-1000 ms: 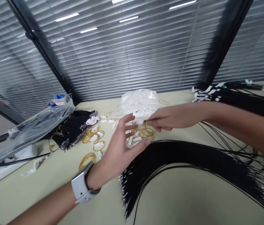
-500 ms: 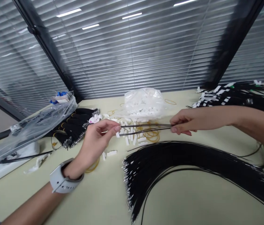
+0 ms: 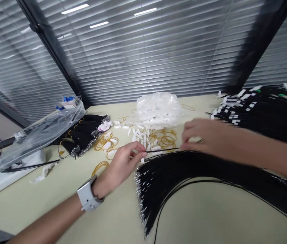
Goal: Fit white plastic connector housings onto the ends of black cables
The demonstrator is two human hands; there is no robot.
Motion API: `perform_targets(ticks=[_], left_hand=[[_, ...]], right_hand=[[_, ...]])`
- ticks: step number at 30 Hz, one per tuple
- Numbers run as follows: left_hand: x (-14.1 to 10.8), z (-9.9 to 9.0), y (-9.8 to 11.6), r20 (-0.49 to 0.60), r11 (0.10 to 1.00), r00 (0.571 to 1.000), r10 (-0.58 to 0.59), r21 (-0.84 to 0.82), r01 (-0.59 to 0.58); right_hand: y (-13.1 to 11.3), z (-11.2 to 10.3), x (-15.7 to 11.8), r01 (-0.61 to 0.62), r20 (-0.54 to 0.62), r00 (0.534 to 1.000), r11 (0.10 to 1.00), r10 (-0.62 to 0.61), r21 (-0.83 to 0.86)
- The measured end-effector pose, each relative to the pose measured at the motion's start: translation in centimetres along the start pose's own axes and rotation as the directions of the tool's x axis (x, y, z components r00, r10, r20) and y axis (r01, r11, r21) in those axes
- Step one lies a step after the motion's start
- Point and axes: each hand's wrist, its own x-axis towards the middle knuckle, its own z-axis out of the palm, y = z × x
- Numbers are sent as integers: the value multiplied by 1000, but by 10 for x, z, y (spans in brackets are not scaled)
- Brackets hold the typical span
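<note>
My left hand [image 3: 127, 161], with a grey watch [image 3: 89, 195] on its wrist, pinches the ends of a few thin black cables [image 3: 162, 150]. Just below its fingertips shows a small white tab [image 3: 142, 160]. The cables stretch rightward to my right hand [image 3: 196, 135], which is blurred but appears closed on them at thumb and fingers. Both hands are low over the upper edge of a large curved bundle of black cables [image 3: 184, 166] with silvery ends. Loose white tabs [image 3: 140, 135] and yellow rubber bands [image 3: 165, 140] lie just behind the left fingertips.
A clear bag of white pieces [image 3: 158, 106] stands at the back. Black cables with white tags [image 3: 268, 108] are piled at right. Tied black bundles [image 3: 84, 135] and a clear plastic bag [image 3: 49, 127] lie left. More rubber bands [image 3: 100, 167] are near my left wrist.
Both hands have come down toward the large cable bundle, my left hand also moving right. The stretched cables between them are lower, and fewer strands show.
</note>
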Motion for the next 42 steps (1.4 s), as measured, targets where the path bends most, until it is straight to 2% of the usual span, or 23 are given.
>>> perform_targets(ticks=[2,3,6,9,12,14,17,20,26,32,37,42], left_hand=[[0,-1,-1,34,1000,999,-20,-13,20],[0,-1,-1,47,999,998,-31,-22,32],[-2,-1,-3,81,996,994,-69,-59,74],[-5,1,-3,98,985,989,-109,-124,120],[-8,2,0,39,967,991,-131,-217,136],[-9,1,3,31,940,981,-193,-279,194],[-9,-2,6,90,895,956,-278,-338,292],[-8,-3,5,108,893,962,-249,-359,272],[-8,-6,2,106,946,980,-171,-260,193],[-11,-8,3,172,950,973,-152,-245,192],[-9,-5,2,203,939,965,-165,-268,217],[-9,-6,2,219,931,961,-168,-285,227]], right_hand=[[-33,24,4,230,17,973,969,-232,90],[-46,36,5,297,-2,955,954,-297,31],[-65,63,5,320,-43,946,946,-322,-40],[-63,66,5,289,-50,956,957,-289,-7],[-59,53,6,218,-13,976,970,-218,102],[-59,47,8,149,9,988,966,-154,210],[-59,47,12,24,3,1000,915,-27,403],[-59,51,14,-71,9,997,862,76,502],[-61,50,12,-79,17,997,863,81,498],[-60,53,13,-72,-101,984,841,148,536],[-61,60,10,-79,-135,978,886,157,458],[-60,63,10,-33,-175,978,917,110,397]])
